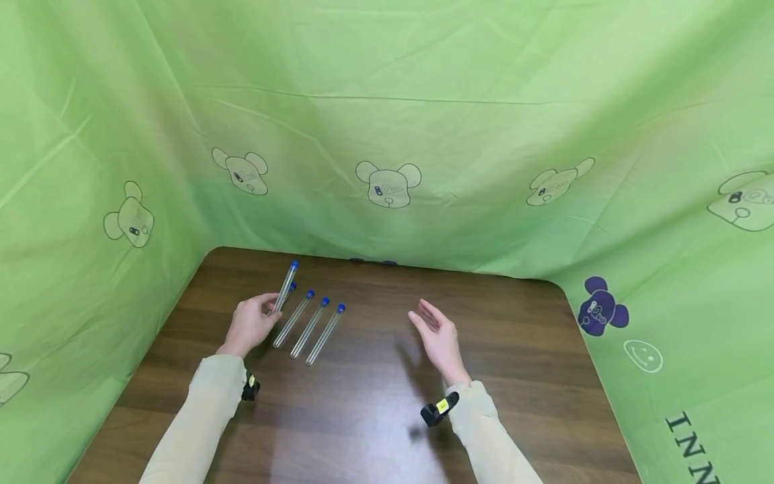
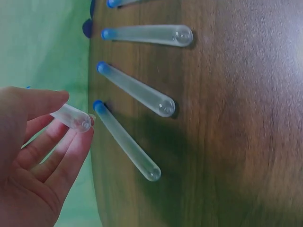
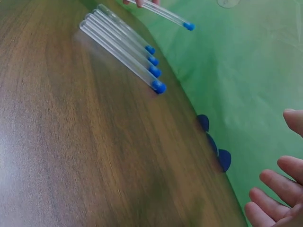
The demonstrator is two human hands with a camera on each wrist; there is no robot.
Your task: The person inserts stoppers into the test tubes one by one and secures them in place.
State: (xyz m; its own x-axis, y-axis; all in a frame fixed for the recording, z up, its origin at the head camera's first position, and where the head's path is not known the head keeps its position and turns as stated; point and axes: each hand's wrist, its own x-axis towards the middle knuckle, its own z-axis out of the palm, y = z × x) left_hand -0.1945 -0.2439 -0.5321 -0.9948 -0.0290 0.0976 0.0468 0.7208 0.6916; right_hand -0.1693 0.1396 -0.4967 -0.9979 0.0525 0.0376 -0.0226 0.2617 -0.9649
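Near the table's left side, my left hand pinches a clear test tube with a blue cap, held above the table and tilted with the cap pointing away from me. In the left wrist view its round end shows between thumb and fingers. Several more capped test tubes lie side by side on the wood just right of that hand, caps toward the far edge. The leftmost of them is partly hidden behind the held tube. My right hand hovers over the table's right half, fingers relaxed and holding nothing.
The brown wooden table has rounded far corners. Green cloth with printed bear heads hangs around its back and both sides. Each wrist wears a small black camera.
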